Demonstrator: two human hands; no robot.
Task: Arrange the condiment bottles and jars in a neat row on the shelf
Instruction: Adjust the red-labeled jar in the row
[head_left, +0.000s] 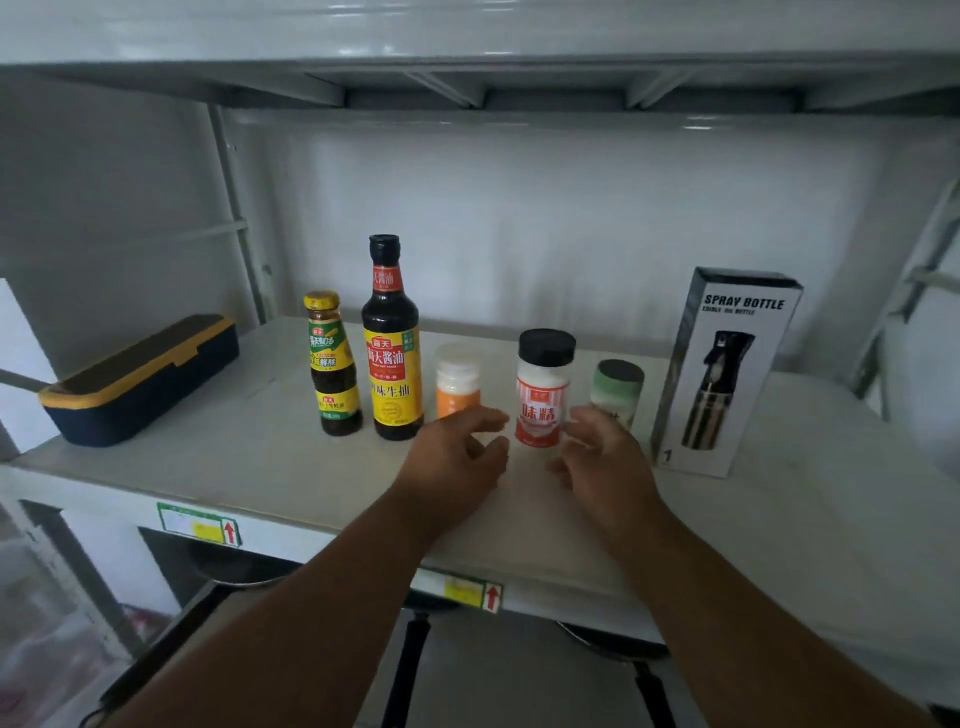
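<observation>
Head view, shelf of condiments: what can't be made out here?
- Green-banded jar with dark lid: lower label hidden by the right hand.
- Orange-labelled white-capped jar: blurred, its base behind the left hand.
- Whether either hand touches the red-and-white jar with black lid: unclear.
- Small print on the white spray-bottle box: too small.

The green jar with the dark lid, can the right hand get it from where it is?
Probably yes. The right hand hovers open just in front of the green jar, partly covering its base. Nothing stands between them; the red-labelled shaker and the spray bottle box leave gaps either side.
</observation>
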